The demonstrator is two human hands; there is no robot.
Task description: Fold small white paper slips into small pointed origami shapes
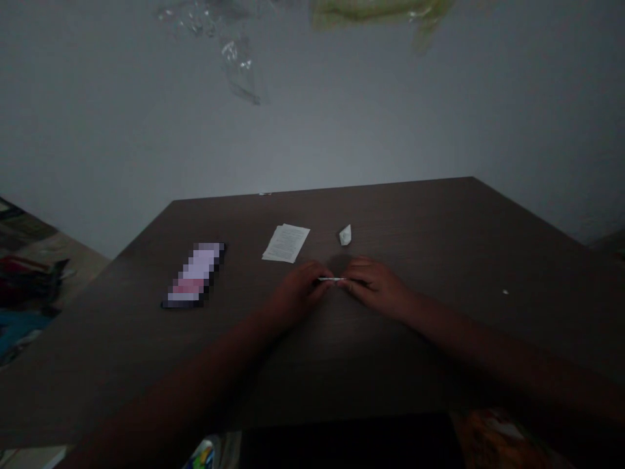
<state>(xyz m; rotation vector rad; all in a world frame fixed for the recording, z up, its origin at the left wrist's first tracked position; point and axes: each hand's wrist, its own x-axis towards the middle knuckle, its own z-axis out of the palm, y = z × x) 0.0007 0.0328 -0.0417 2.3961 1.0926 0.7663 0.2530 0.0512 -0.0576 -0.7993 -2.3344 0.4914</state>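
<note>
Between my two hands is a small piece of paper (pixel 331 279), seen edge-on as a thin white line. My left hand (pixel 303 290) pinches its left end, and my right hand (pixel 375 285) pinches the right end. Both hands are close together over the middle of the brown table. Just beyond my right hand sits a small folded white paper (pixel 346 235) with a pointed top. A stack of printed paper slips (pixel 286 243) lies flat beyond my left hand. How the held paper is folded cannot be made out.
A phone (pixel 195 275) with a blurred-out screen lies on the table (pixel 430 221) at left. A tiny white scrap (pixel 505 292) rests on the right side. The table's far edge meets a pale wall (pixel 342 124). Dim clutter (pixel 29 293) shows beyond the table's left edge.
</note>
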